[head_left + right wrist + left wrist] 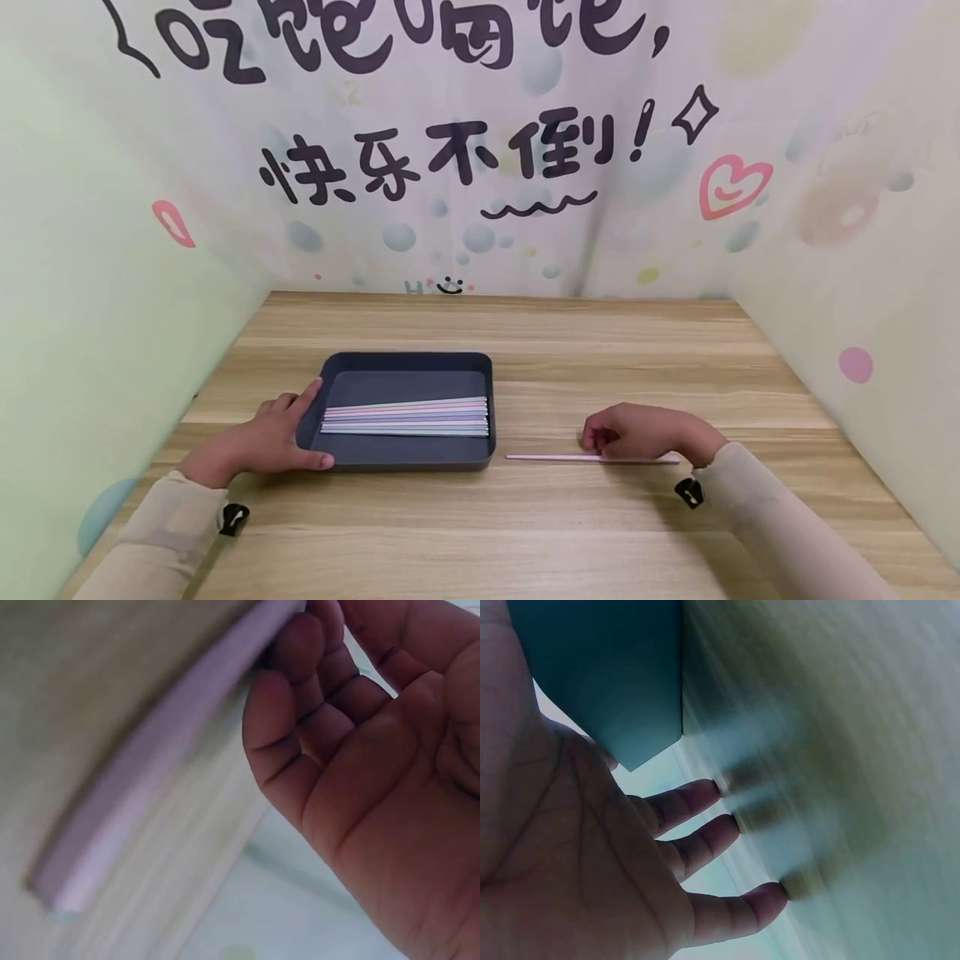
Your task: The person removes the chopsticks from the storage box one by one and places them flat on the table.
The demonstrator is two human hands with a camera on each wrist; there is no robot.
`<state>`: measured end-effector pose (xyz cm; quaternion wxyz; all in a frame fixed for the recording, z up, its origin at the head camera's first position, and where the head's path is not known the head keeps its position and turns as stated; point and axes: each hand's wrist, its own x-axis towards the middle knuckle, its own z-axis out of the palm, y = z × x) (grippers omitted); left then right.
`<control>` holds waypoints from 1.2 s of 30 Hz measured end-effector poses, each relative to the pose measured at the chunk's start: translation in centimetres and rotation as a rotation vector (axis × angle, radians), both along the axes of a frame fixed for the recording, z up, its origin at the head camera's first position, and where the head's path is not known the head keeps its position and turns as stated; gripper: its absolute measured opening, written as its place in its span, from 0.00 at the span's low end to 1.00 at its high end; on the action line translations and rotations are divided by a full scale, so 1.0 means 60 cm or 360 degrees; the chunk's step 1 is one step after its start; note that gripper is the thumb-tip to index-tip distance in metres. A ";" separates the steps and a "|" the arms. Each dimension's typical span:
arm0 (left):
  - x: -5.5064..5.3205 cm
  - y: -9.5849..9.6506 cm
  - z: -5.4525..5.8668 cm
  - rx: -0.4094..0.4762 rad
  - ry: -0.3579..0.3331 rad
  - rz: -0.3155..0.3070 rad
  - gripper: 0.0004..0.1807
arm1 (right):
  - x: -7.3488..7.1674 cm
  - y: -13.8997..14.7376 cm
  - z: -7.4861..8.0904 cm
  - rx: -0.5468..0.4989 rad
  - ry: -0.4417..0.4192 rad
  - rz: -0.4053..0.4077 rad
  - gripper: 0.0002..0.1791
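Observation:
A dark grey tray (408, 462) stands on the table, with several pastel chopsticks (405, 417) lying side by side in its front half. My left hand (262, 437) rests against the tray's left end, thumb at the front left corner and index finger along the left rim. In the left wrist view its other fingers (705, 844) reach down to the table, beside the tray's outer wall (600, 667). To the right of the tray, my right hand (637, 432) pinches a single pink chopstick (547, 457) with curled fingers. The chopstick's thick end (67, 885) shows in the right wrist view, close to the wood.
The wooden table (480, 533) has light walls on its left and right. Behind it hangs a printed white cloth (450, 233) with dark lettering. A black wrist strap piece (688, 492) sits under the right sleeve, and another (234, 518) by the left.

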<state>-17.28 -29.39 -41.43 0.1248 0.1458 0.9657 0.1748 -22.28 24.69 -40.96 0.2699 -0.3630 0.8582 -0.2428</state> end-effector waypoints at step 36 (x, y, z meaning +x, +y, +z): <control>0.002 0.001 -0.001 0.0058 -0.0019 -0.0001 0.70 | -0.073 -0.219 0.094 -0.0155 0.0210 0.0179 0.09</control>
